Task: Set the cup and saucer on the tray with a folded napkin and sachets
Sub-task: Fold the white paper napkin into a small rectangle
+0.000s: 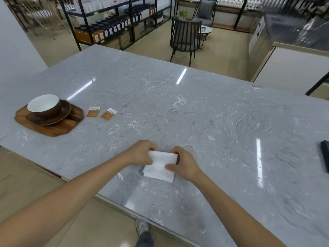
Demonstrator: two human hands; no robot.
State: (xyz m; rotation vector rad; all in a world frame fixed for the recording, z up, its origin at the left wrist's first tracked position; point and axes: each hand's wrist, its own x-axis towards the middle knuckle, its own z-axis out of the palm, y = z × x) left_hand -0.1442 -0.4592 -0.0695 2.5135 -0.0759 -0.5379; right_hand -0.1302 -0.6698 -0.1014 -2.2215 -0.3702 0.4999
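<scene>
Near left edge of table [178,107]: wooden tray [53,130], rounded rectangle, warm brown grain, glossy. On tray: dark brown saucer [66,111], round, glazed. On saucer: cup [44,106], wide and low like a bowl, brown outside, white inside, nothing visible in it. Dark spoon-like shape at saucer's near rim, too blurred to confirm.

Just right of tray, flat on table, apart from tray: two sachets [93,112], small paper rectangles, orange-brown lower part with pale dots, white strip on top. Slightly apart from each other, right one tilted.

Near front edge of table, about mid-length: left hand [140,152], fingers curled, pinching left side of napkin [159,166]. Napkin white, soft paper or cloth, folded to thick square, several layers visible along near edge, far part lifted between both hands, near part resting on table. Well apart from tray. Right hand [183,163], thumb pressed on top of napkin's right side, fingers curled round far right corner.

Table surface: grey marble-look slab, white veins, polished, strip-light reflections.

At right edge of table: dark flat object [324,155], cut off by frame, not identifiable.

Beyond far edge: dark metal chair [185,37], black shelving [110,20] with bottles.
</scene>
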